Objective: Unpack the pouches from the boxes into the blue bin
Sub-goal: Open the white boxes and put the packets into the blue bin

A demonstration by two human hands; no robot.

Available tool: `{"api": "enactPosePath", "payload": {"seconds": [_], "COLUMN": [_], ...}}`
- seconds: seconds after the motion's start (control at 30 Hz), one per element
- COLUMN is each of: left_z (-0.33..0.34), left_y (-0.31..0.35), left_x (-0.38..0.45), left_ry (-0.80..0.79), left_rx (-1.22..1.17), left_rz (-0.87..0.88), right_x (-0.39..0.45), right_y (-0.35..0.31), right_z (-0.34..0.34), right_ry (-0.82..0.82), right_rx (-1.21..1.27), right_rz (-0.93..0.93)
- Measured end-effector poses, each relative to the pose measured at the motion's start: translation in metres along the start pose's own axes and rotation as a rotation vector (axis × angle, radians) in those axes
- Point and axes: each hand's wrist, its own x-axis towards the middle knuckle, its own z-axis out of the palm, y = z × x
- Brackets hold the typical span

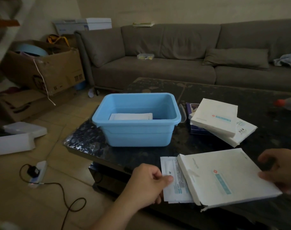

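We are drawing a pouch (172, 180) out of the open end of a flat white box (224, 176), low over the near edge of the dark desk (207, 93). Our left hand (146, 185) is pinching the pouch's outer edge between thumb and fingers; that grip is grasping the pouch, which is roughly half out and still partly inside the box. Our right hand (280, 170) is holding the box by its far side, fingers curled over the top edge and thumb across the face, so that grip is grasping the box.

To do this well, we judge it best to be pulling the pouch straight along the box's length, keeping it flat, while the right hand is bracing the box without squeezing the walls in on the contents. The torn flap at the near corner looks likely to snag, so we should be steering clear of it.

The pouch is thin, papery and rectangular, with blue-green print. The box is slim matte card with a red mark and a pale blue stripe. The bin (136, 130) is smooth blue plastic with rounded corners and a rolled rim, standing mid-desk, a white pouch already lying flat inside. Two more boxes (221, 120) are lying stacked askew just beside the bin's right.
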Motion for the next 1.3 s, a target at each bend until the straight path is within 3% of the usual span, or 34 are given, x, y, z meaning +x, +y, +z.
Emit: {"api": "enactPosePath", "payload": {"seconds": [0.17,0.3,0.37,0.43,0.57,0.7,0.77,0.83,0.9,0.97,1.0,1.1,1.17,1.3], "left_z": [-0.017,-0.050,-0.065,-0.075,-0.087,-0.101,-0.112,-0.123,-0.135,-0.143,-0.146,-0.153,-0.156,-0.165], "left_y": [-0.006,-0.002,0.000,0.004,0.018,0.035,0.044,0.051,0.054,0.052,0.050,0.044,0.040,0.031], "left_x": [0.004,-0.003,-0.007,-0.012,-0.021,-0.033,-0.036,-0.037,-0.033,-0.024,-0.017,0.003,0.016,0.029], "left_ry": [0.028,0.053,-0.009,-0.030,-0.071,-0.079,0.037,0.358,0.681,0.712,0.667,0.522,0.507,0.576], "left_rx": [-0.035,-0.688,-0.880,-0.942,-1.066,-1.186,-1.184,-0.998,-0.578,-0.255,-0.279,-0.771,-0.902,-0.880], "left_rz": [-0.025,-0.099,-0.085,-0.063,-0.058,-0.016,0.072,0.219,0.321,0.301,0.252,0.141,0.124,0.150], "right_x": [0.001,-0.001,-0.016,-0.055,-0.103,-0.100,-0.101,-0.108,-0.109,-0.097,-0.088,-0.062,-0.041,-0.005], "right_y": [0.005,-0.003,-0.020,-0.062,-0.136,-0.154,-0.167,-0.188,-0.212,-0.232,-0.241,-0.263,-0.270,-0.276], "right_z": [0.000,-0.004,-0.001,0.013,0.059,0.052,0.031,0.005,-0.018,-0.034,-0.041,-0.050,-0.051,-0.052], "right_ry": [0.043,0.135,0.395,0.606,0.678,0.820,0.840,0.694,0.453,0.303,0.250,-0.045,-0.222,-0.196], "right_rx": [0.005,-0.080,-0.148,-0.124,-0.228,-0.095,0.057,0.284,0.580,0.739,0.767,0.850,0.942,0.884], "right_rz": [0.019,0.003,-0.208,-0.598,-1.158,-1.273,-1.226,-1.131,-1.021,-0.972,-0.932,-0.779,-0.699,-0.550]}}
